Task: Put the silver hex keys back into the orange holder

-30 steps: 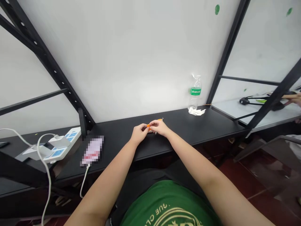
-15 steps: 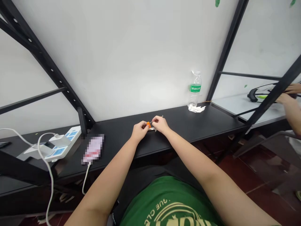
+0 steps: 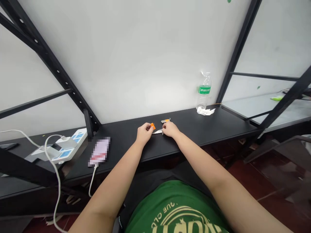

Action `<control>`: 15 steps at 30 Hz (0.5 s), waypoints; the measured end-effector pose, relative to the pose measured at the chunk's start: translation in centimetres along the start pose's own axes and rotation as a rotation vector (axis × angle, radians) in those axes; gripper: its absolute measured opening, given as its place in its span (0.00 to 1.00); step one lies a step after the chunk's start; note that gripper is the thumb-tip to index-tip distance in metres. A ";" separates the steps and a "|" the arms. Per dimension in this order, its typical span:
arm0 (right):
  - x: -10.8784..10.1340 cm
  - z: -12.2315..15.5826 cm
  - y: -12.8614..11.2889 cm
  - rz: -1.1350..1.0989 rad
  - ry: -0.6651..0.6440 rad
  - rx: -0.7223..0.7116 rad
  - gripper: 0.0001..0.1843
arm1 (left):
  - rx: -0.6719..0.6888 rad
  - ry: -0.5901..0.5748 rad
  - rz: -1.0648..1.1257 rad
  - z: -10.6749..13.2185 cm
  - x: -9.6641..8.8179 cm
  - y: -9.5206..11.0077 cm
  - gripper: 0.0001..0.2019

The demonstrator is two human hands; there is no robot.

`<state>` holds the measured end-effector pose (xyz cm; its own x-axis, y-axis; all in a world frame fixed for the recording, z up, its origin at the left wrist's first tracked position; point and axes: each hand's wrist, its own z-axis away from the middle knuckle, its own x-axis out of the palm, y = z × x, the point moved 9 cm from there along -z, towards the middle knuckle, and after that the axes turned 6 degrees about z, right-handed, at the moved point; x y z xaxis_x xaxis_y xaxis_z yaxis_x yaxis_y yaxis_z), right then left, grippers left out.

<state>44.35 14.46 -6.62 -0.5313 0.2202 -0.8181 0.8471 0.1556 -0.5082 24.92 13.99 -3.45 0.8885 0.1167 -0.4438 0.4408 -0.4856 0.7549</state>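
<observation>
Between the thumb and fingers of my left hand (image 3: pixel 143 133) is a small flat orange piece (image 3: pixel 153 126). My right hand (image 3: pixel 171 129) has its fingers pinched together at the right end of a bundle of thin silvery sticks (image 3: pixel 158 131) lying on the black tabletop. Whether those fingers grip a stick cannot be made out. Just beyond the right hand lies a second silvery bundle (image 3: pixel 166 121) with an orange band, partly hidden by the knuckles.
A phone (image 3: pixel 100 151) with a white charging cable lies to the left, near a power strip (image 3: pixel 70 147) holding white chargers. At the back right stand a plastic bottle (image 3: pixel 204 92) with a green label and a crumpled tissue (image 3: pixel 205 111). Black metal posts (image 3: pixel 236 55) frame the desk.
My hands have moved apart; the right one has come away from the orange piece toward the silvery bundle. The left still holds the orange piece. The view has shifted slightly.
</observation>
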 end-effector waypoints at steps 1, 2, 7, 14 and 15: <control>0.0 0.2 -0.4 0.014 -0.007 -0.028 0.01 | 0.000 0.000 0.001 0.0 0.0 0.0 0.06; 0.0 0.4 -0.7 0.025 -0.013 -0.055 0.02 | 0.001 -0.001 0.002 0.0 0.0 0.0 0.06; 0.1 0.8 -1.5 0.048 -0.020 -0.143 0.01 | -0.001 -0.009 0.009 0.1 0.1 0.1 0.07; -0.4 0.8 -1.7 -0.054 0.057 -0.206 0.04 | 0.009 -0.045 -0.011 0.2 0.4 0.3 0.07; -0.7 0.8 -1.8 -0.086 0.083 -0.208 0.04 | 0.014 -0.056 -0.014 0.3 0.5 0.4 0.07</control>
<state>43.20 13.29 -5.39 -0.6084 0.2747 -0.7446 0.7816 0.3701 -0.5021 25.48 13.62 -3.50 0.8735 0.0751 -0.4810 0.4510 -0.4966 0.7416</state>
